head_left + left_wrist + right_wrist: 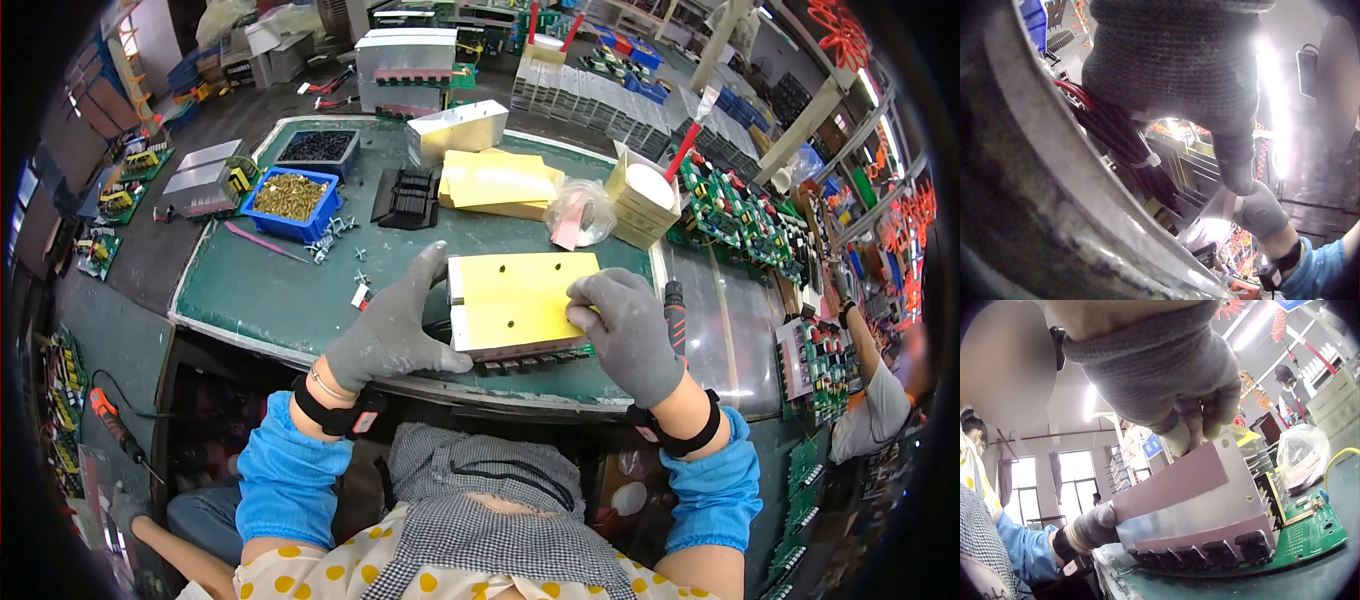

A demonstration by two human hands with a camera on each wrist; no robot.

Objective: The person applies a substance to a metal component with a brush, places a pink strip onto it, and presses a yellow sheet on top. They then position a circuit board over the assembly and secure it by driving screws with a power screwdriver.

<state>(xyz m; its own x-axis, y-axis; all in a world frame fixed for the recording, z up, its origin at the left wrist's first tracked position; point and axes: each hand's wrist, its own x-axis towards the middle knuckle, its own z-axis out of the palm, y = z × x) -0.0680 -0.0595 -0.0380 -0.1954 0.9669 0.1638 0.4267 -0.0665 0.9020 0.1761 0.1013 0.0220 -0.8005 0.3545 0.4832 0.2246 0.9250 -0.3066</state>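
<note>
A metal block (1179,512) with a yellow sheet (520,295) on top lies on the green mat. Dark round spots show in the sheet. My gloved left hand (395,325) grips the block's left end, thumb at the near side, fingers at the back corner; the right wrist view shows this hand (1094,526) against the end. My gloved right hand (630,335) has bent fingers, tips close together, at the sheet's right side; whether they pinch something small is hidden. Black parts (1219,551) line the block's lower edge, beside a green circuit board (1310,534).
Behind the block are yellow sheets (500,180), a black part (405,198) and a plastic bag (585,212). A blue bin (290,203) of brass-coloured pieces is back left, with loose screws (325,240) beside it. A screwdriver (675,318) stands right of my right hand.
</note>
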